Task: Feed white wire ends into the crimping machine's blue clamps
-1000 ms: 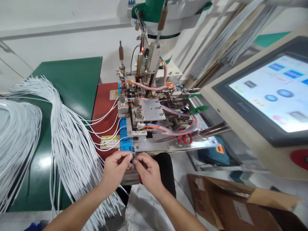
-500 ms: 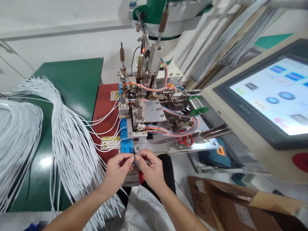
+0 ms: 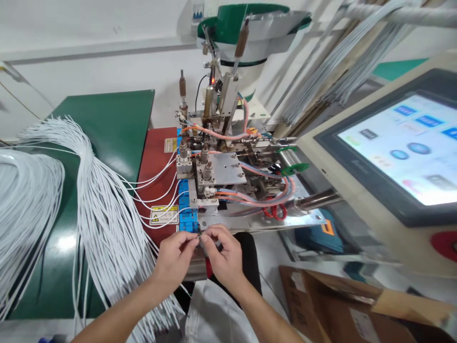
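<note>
My left hand point(image 3: 176, 255) is closed in a pinch on a white cable that seems to run in from the bundle at the left. Just beside it, my right hand point(image 3: 223, 252) pinches at the cable's tiny end, thumb against forefinger. Both sets of fingertips nearly meet, hiding most of what lies between them. Directly beyond them is a row of blue blocks point(image 3: 187, 216) along the machine's edge. Several white cables lead from the large cable bundle point(image 3: 107, 214) over the red plate point(image 3: 148, 174) to those blocks.
A metal machine point(image 3: 224, 169) with hoses stands ahead, a green bowl feeder point(image 3: 246, 28) behind it. The touchscreen panel point(image 3: 403, 147) juts in from the right. Coiled white cable point(image 3: 32, 214) lies on the green table point(image 3: 114, 112). A cardboard box point(image 3: 332, 305) sits at lower right.
The view has tilted up slightly, so the scene sits a little lower. My two hands stay pinched together at the same spot, with only small finger movement.
</note>
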The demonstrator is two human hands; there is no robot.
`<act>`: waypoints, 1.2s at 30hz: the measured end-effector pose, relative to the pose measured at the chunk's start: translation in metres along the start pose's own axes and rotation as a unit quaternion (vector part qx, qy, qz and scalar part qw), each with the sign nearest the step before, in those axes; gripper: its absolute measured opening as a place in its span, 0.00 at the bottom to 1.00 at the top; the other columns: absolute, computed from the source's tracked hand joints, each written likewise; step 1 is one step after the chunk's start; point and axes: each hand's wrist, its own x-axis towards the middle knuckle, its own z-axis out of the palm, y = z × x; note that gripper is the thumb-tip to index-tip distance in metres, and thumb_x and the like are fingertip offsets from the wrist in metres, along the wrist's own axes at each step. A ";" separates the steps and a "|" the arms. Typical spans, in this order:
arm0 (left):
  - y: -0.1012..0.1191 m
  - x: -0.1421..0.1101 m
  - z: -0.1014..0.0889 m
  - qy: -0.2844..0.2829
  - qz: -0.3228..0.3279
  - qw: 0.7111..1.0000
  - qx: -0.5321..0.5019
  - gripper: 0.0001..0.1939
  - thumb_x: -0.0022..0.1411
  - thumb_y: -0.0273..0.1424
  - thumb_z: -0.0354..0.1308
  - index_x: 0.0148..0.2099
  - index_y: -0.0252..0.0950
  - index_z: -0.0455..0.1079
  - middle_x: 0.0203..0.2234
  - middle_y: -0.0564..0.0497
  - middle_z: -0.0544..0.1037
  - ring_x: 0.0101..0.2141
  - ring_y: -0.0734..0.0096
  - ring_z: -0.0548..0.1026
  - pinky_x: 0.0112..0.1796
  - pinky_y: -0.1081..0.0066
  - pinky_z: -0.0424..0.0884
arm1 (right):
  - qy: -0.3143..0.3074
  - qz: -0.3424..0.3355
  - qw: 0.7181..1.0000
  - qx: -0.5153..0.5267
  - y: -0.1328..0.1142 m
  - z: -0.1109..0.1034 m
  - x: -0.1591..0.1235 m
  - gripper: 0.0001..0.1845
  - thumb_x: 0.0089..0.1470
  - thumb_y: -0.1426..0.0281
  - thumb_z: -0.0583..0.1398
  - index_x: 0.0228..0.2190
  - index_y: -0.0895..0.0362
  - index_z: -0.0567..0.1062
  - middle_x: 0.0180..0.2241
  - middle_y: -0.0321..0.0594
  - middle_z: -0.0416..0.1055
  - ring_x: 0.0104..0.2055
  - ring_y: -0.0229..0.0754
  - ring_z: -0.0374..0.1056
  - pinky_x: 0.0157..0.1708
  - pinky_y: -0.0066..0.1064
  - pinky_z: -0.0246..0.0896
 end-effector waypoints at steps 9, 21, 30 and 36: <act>0.018 0.006 -0.004 0.024 -0.119 0.975 -0.188 0.10 0.52 0.34 0.59 0.33 0.31 0.70 0.19 0.54 0.72 0.21 0.78 0.71 0.26 0.78 0.69 | -0.008 0.057 0.998 0.034 0.006 0.002 -0.007 0.06 0.51 0.73 0.55 0.23 0.57 0.68 0.24 0.35 0.65 0.27 0.36 0.62 0.27 0.27 0.58; 0.013 0.007 -0.002 -0.060 -0.127 0.957 -0.255 0.16 0.53 0.35 0.59 0.42 0.31 0.71 0.25 0.50 0.75 0.24 0.76 0.71 0.27 0.76 0.69 | -0.006 0.007 1.000 -0.008 0.000 -0.004 0.002 0.06 0.48 0.74 0.56 0.22 0.56 0.71 0.24 0.38 0.68 0.28 0.38 0.65 0.28 0.30 0.61; 0.016 0.009 0.003 -0.083 -0.188 0.914 -0.350 0.17 0.49 0.36 0.63 0.38 0.31 0.66 0.22 0.54 0.72 0.20 0.79 0.70 0.22 0.78 0.65 | 0.028 -0.046 0.994 -0.097 0.005 -0.006 -0.002 0.05 0.48 0.74 0.57 0.23 0.56 0.71 0.24 0.38 0.70 0.30 0.40 0.64 0.32 0.33 0.59; 0.015 0.013 -0.004 -0.094 -0.175 0.932 -0.304 0.18 0.50 0.34 0.61 0.42 0.34 0.61 0.25 0.55 0.70 0.19 0.80 0.70 0.22 0.77 0.65 | 0.011 -0.008 0.996 -0.087 0.010 -0.005 0.001 0.06 0.50 0.73 0.56 0.23 0.56 0.68 0.24 0.37 0.67 0.30 0.40 0.62 0.32 0.33 0.58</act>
